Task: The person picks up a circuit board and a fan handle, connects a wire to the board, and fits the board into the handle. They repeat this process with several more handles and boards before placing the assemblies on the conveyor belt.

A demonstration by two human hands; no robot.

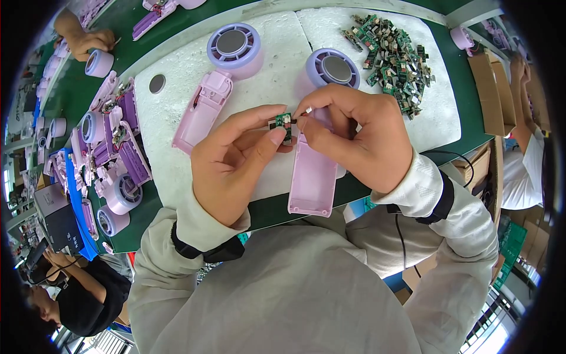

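Observation:
My left hand (233, 156) pinches a small green circuit board (283, 120) between thumb and fingers. Close beside the board, my right hand (368, 133) is closed in a pinch on a thin wire with a small white connector (308, 110). Under the right hand lies a pink-lilac fan housing (312, 180), its hollow handle toward me and its round head (337, 69) beyond the knuckles. Another such housing (203, 112) lies to the left, its handle open and its round lilac head (234, 50) facing up. Whether the wire touches the board is too small to tell.
A white foam sheet (177, 71) covers the green bench. At the back right is a heap of circuit boards (398, 65); a round metal disc (157, 84) lies at left. Piled purple housings (109, 141) crowd the left, near another person's hand (88, 42). A cardboard box (492, 94) stands right.

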